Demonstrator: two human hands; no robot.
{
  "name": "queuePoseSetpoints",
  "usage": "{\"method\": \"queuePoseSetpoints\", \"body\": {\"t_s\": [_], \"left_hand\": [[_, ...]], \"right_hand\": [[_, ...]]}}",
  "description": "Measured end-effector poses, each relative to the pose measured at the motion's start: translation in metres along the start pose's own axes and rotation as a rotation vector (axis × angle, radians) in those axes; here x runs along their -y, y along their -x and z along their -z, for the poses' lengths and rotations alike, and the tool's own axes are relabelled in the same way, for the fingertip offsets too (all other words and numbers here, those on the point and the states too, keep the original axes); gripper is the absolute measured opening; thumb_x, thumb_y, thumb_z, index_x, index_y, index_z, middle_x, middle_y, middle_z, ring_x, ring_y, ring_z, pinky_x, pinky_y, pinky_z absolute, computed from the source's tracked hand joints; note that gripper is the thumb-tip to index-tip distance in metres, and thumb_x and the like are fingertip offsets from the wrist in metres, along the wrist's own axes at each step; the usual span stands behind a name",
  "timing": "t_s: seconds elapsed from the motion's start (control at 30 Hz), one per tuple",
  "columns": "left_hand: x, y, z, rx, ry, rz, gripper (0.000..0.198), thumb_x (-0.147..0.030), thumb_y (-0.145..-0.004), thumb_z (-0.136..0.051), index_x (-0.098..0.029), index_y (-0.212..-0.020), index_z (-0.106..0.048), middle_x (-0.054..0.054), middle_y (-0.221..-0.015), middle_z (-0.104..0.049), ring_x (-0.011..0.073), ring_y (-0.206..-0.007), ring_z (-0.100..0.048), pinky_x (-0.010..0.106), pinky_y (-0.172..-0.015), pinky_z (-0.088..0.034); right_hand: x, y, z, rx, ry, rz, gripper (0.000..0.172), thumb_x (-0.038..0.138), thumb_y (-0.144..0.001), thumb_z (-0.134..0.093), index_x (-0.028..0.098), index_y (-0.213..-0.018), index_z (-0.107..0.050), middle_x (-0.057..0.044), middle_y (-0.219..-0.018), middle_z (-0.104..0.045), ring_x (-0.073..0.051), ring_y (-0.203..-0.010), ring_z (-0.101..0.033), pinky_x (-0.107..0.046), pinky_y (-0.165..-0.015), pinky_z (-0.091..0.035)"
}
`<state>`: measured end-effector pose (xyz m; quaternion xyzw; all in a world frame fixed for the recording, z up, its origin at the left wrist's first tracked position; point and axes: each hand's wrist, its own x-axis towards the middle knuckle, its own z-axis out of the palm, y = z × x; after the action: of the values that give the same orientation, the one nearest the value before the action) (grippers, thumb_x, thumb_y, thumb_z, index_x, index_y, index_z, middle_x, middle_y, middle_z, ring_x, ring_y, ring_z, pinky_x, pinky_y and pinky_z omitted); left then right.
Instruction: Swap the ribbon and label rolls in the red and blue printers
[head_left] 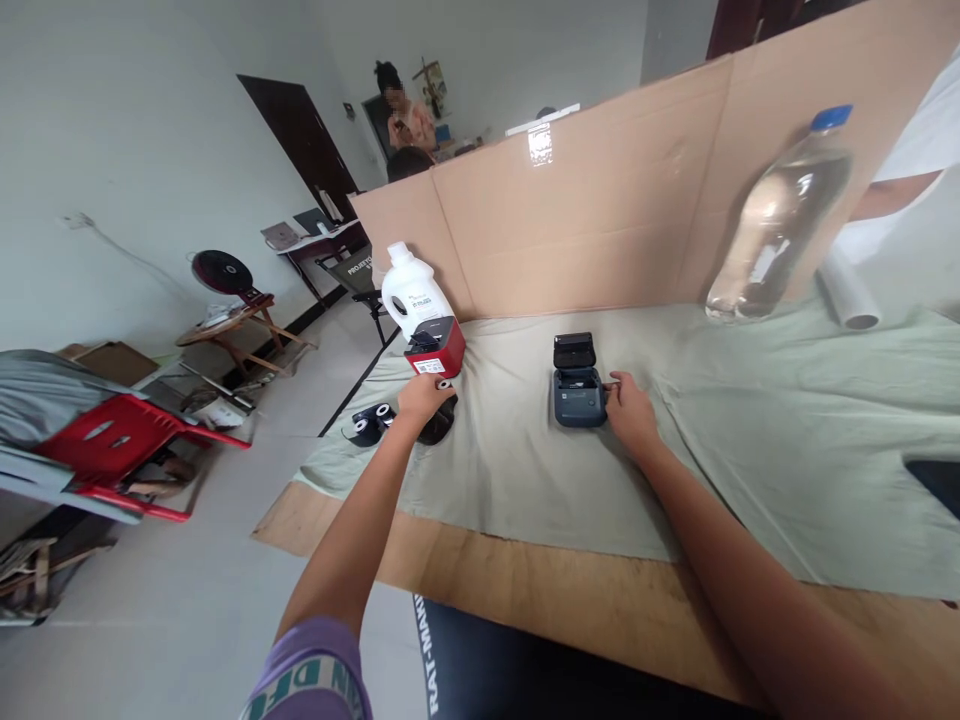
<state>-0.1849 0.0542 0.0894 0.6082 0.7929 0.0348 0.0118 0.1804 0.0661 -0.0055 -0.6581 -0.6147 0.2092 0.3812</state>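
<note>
A small dark blue-grey label printer point(576, 390) with its lid raised sits on the pale green cloth point(750, 470). My right hand point(630, 412) rests against the printer's right side, fingers curled on its edge. My left hand point(422, 396) is closed over a black roll point(439, 424) at the cloth's left edge. Two more black rolls with white cores point(369, 422) lie just left of that hand. A red box point(436, 349) stands right behind my left hand.
A white jug point(412, 288) stands behind the red box. A clear water bottle with a blue cap point(780, 220) and a white paper roll point(847, 290) stand at the far right by the cardboard wall point(600, 210). Another person stands far back in the room.
</note>
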Motion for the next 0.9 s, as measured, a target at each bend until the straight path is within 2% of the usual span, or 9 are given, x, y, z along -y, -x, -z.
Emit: {"method": "queuePoseSetpoints", "body": {"t_s": [0.1,0.2,0.33,0.4,0.53,0.63,0.7,0.8,0.9], "left_hand": [[-0.004,0.001,-0.01,-0.002,-0.07,-0.011,0.036,-0.05,-0.085,-0.063,-0.025,-0.108,-0.075,0.013,-0.122,-0.068,0.0325,-0.117,-0.06,0.037,-0.087,-0.049],[0.002,0.001,-0.007,-0.056,-0.081,-0.068,0.047,-0.061,-0.089,-0.054,-0.025,-0.108,-0.077,0.015,-0.13,-0.061,0.0359,-0.132,-0.048,0.041,-0.096,-0.048],[0.03,-0.002,0.002,-0.241,0.019,-0.003,0.048,-0.055,-0.092,-0.049,-0.024,-0.12,-0.072,0.013,-0.125,-0.064,0.033,-0.126,-0.052,0.038,-0.097,-0.048],[0.048,-0.004,0.002,-0.274,0.077,0.07,0.045,-0.049,-0.092,-0.051,-0.022,-0.121,-0.072,0.012,-0.12,-0.068,0.0309,-0.12,-0.058,0.036,-0.095,-0.049],[0.069,-0.011,-0.002,-0.18,0.164,0.157,0.046,-0.049,-0.089,-0.055,-0.023,-0.123,-0.071,0.008,-0.118,-0.073,0.029,-0.113,-0.064,0.033,-0.09,-0.049],[0.067,-0.019,-0.005,-0.068,0.169,0.124,0.047,-0.05,-0.084,-0.062,-0.027,-0.124,-0.07,0.006,-0.119,-0.074,0.0289,-0.111,-0.066,0.032,-0.086,-0.049],[0.061,-0.025,-0.006,-0.026,0.159,0.112,0.043,-0.043,-0.079,-0.069,-0.028,-0.119,-0.073,0.007,-0.114,-0.075,0.0296,-0.109,-0.067,0.032,-0.082,-0.048],[0.058,-0.031,-0.004,-0.037,0.17,0.109,0.035,-0.033,-0.073,-0.072,-0.026,-0.107,-0.078,0.008,-0.103,-0.077,0.03,-0.104,-0.068,0.031,-0.078,-0.048],[0.062,-0.027,0.005,-0.101,0.23,0.073,0.031,-0.035,-0.075,-0.072,-0.024,-0.102,-0.078,0.007,-0.099,-0.077,0.0272,-0.098,-0.068,0.03,-0.078,-0.048]], "right_hand": [[0.0,0.0,0.0,-0.003,-0.007,0.01,0.045,0.024,-0.096,-0.033,0.015,-0.135,-0.052,-0.015,-0.119,-0.073,-0.031,-0.108,-0.067,-0.044,-0.093,-0.048],[0.001,0.001,0.001,0.004,-0.003,-0.005,0.045,0.024,-0.096,-0.033,0.015,-0.135,-0.052,-0.015,-0.12,-0.073,-0.032,-0.11,-0.067,-0.045,-0.093,-0.048],[0.001,0.001,0.002,0.002,-0.004,-0.006,0.045,0.024,-0.095,-0.033,0.015,-0.136,-0.052,-0.015,-0.118,-0.074,-0.031,-0.111,-0.066,-0.044,-0.094,-0.047],[0.0,0.0,0.001,-0.007,-0.004,0.006,0.045,0.025,-0.095,-0.034,0.016,-0.136,-0.052,-0.014,-0.116,-0.074,-0.03,-0.11,-0.066,-0.043,-0.094,-0.047],[-0.002,-0.002,0.0,-0.016,0.003,0.012,0.045,0.027,-0.095,-0.035,0.015,-0.134,-0.054,-0.015,-0.115,-0.074,-0.032,-0.107,-0.067,-0.045,-0.093,-0.048],[-0.003,-0.003,-0.001,-0.02,0.0,0.018,0.045,0.027,-0.093,-0.036,0.015,-0.133,-0.054,-0.015,-0.114,-0.075,-0.033,-0.108,-0.066,-0.045,-0.092,-0.048],[-0.004,-0.003,-0.001,-0.029,-0.001,0.022,0.045,0.027,-0.093,-0.037,0.016,-0.132,-0.054,-0.015,-0.112,-0.075,-0.032,-0.108,-0.066,-0.045,-0.093,-0.048],[-0.004,-0.004,-0.001,-0.035,-0.01,0.021,0.045,0.027,-0.092,-0.038,0.016,-0.132,-0.054,-0.015,-0.111,-0.075,-0.032,-0.107,-0.066,-0.045,-0.093,-0.048],[-0.006,-0.005,-0.002,-0.03,-0.025,0.018,0.044,0.027,-0.091,-0.038,0.016,-0.131,-0.055,-0.015,-0.11,-0.075,-0.032,-0.106,-0.067,-0.045,-0.092,-0.048]]}}
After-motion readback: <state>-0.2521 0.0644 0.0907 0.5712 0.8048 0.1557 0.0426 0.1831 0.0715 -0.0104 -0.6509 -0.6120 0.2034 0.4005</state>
